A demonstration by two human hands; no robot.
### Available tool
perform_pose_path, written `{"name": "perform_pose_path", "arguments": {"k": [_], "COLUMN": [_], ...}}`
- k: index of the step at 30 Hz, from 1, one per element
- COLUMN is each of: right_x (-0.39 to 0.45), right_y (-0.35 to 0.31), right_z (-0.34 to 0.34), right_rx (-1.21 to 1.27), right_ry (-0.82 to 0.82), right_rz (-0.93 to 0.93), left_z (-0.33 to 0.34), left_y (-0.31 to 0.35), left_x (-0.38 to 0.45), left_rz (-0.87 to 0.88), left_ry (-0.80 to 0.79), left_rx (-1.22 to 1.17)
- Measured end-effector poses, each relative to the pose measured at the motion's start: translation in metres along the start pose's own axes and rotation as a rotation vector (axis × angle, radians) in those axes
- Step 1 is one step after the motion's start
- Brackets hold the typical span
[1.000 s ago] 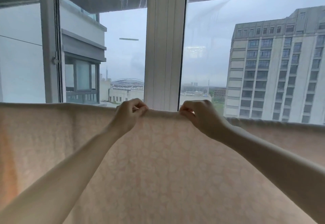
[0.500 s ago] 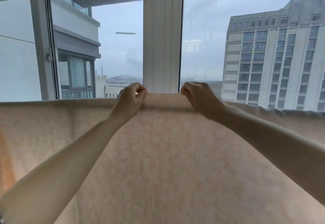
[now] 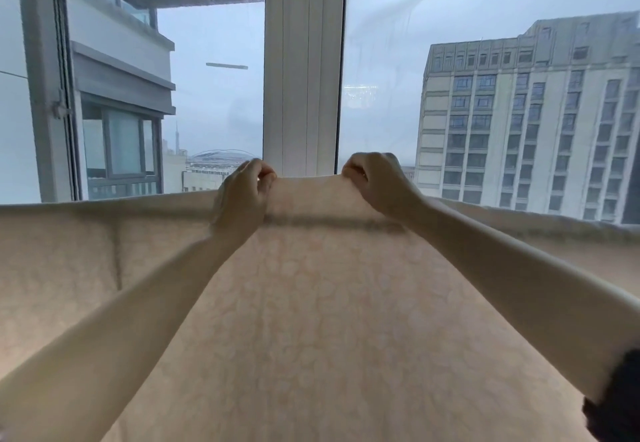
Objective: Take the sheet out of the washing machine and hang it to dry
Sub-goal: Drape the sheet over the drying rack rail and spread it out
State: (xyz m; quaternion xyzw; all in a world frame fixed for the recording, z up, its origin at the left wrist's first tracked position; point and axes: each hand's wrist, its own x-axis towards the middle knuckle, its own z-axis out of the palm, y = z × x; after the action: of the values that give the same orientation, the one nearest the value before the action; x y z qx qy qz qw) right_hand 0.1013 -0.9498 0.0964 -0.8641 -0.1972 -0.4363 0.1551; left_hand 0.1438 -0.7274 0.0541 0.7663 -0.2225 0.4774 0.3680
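Observation:
A pale peach sheet point(image 3: 311, 320) with a faint flower pattern spreads across the whole lower half of the head view, draped over a bar whose dark line shows through the cloth just below my hands. My left hand point(image 3: 244, 195) pinches the sheet's top edge left of centre. My right hand point(image 3: 375, 181) pinches the same edge a short way to the right. The stretch of cloth between them is lifted above the rest of the top edge. Both arms reach forward over the sheet. The washing machine is not in view.
Right behind the sheet stands a large window with a white centre post point(image 3: 304, 67) and a grey frame upright point(image 3: 45, 88) at the left. Tall buildings point(image 3: 530, 122) lie outside the glass. A dark sleeve cuff point(image 3: 620, 403) shows at the bottom right.
Both hands have raised the pinched stretch of the sheet's top edge and moved a little further apart. The cloth between them now stands higher than the edge on either side.

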Motion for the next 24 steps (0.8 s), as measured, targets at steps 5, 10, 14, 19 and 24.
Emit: {"name": "perform_pose_path", "arguments": {"k": [5, 10, 14, 19, 24], "right_x": [-0.001, -0.022, -0.056, -0.087, -0.115], "right_y": [0.009, 0.009, 0.004, 0.024, 0.051], "right_z": [0.009, -0.016, -0.044, -0.08, -0.115], "right_rx": [-0.014, 0.055, -0.067, -0.148, -0.179], "right_ry": [-0.29, -0.358, -0.336, -0.288, -0.247], "right_rz": [0.166, 0.106, -0.019, -0.068, -0.073], "left_z": [0.002, -0.004, 0.012, 0.039, 0.062], "left_y": [0.0, 0.023, 0.052, 0.088, 0.124], "left_x": [0.012, -0.001, -0.015, -0.03, -0.043], "left_rz": [-0.186, -0.065, 0.049, 0.172, 0.263], "left_ry": [-0.41, -0.565, -0.571, -0.556, -0.509], "left_rx": [0.145, -0.121, -0.165, -0.049, 0.034]}}
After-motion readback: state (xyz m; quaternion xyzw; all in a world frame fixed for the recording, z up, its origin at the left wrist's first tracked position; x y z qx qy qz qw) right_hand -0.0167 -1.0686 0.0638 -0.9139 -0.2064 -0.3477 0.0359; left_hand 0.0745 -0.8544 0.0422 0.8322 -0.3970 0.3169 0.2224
